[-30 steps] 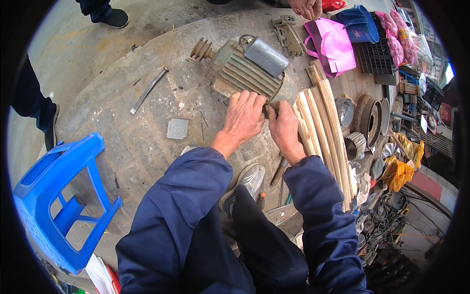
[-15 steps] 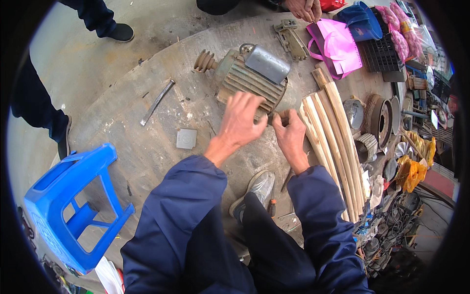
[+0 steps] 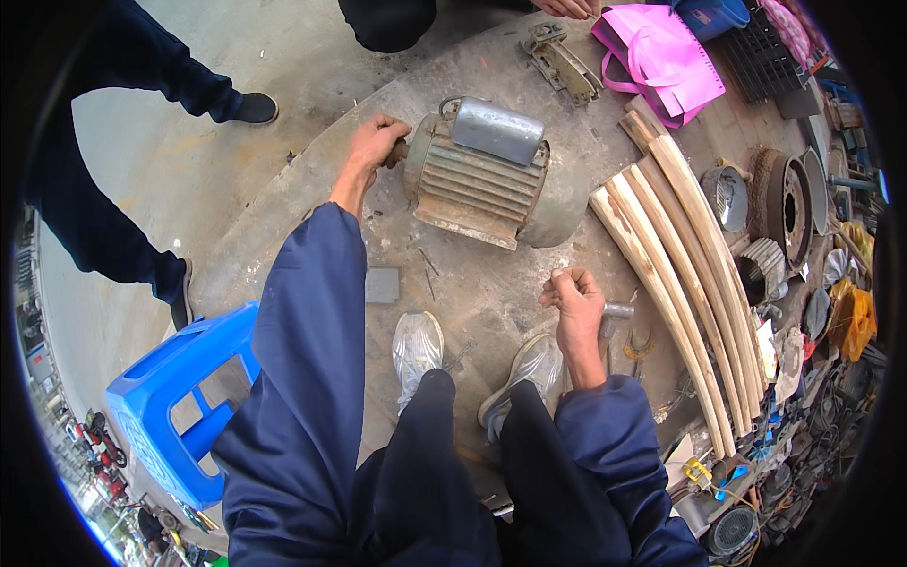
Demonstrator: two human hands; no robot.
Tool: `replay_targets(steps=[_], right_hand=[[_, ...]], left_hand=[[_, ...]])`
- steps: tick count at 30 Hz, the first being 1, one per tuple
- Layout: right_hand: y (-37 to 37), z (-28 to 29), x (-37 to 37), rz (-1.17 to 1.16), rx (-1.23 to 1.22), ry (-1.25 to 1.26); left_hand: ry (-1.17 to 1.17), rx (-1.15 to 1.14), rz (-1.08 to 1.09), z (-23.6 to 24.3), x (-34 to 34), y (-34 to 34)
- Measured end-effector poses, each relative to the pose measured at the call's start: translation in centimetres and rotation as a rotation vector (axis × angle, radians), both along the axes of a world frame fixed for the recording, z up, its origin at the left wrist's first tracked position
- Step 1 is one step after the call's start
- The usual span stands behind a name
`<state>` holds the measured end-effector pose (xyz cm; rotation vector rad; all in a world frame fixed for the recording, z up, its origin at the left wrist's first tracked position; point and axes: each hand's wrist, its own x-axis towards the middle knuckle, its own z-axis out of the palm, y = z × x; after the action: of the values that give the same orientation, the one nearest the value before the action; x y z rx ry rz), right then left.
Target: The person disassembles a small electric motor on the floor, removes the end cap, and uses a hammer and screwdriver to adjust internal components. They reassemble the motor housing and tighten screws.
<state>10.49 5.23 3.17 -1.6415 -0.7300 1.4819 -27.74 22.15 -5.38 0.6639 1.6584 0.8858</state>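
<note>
An electric motor (image 3: 477, 184) with a ribbed, worn green-grey casing lies on the grey ground ahead of me. A grey metal cylinder housing (image 3: 499, 132) sits on top of it. My left hand (image 3: 376, 144) is closed around the pulley (image 3: 401, 151) at the motor's left end, covering most of it. Lower right of the motor, apart from it, is my right hand (image 3: 576, 304), its fingers curled and thumb pressed to them. Whether something small is pinched there I cannot make out. Just beside that hand lies a short metal cylinder (image 3: 619, 309), perhaps a hammer head.
Curved wooden strips (image 3: 675, 283) lie at right. Beyond are a pink bag (image 3: 661, 66) and a rusty metal bracket (image 3: 561, 64). A blue stool (image 3: 170, 425) stands at left, near a small grey plate (image 3: 383, 284). Other people's legs (image 3: 123, 236) are at far left.
My left hand has gone from the motor's near side to its pulley. My right hand has drawn back from the motor towards me. The whole view has shifted, showing both my shoes.
</note>
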Motion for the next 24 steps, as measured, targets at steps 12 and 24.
replay_targets(steps=[12,24], right_hand=[[4.1,-0.1,2.3,0.128,0.123,-0.143],[8.2,1.2,-1.2,0.313,0.274,-0.235]], left_hand=[[-0.192,-0.104,0.561,-0.1,5.3,-17.6],[-0.047,-0.041,0.627,-0.5,8.3,-22.5]])
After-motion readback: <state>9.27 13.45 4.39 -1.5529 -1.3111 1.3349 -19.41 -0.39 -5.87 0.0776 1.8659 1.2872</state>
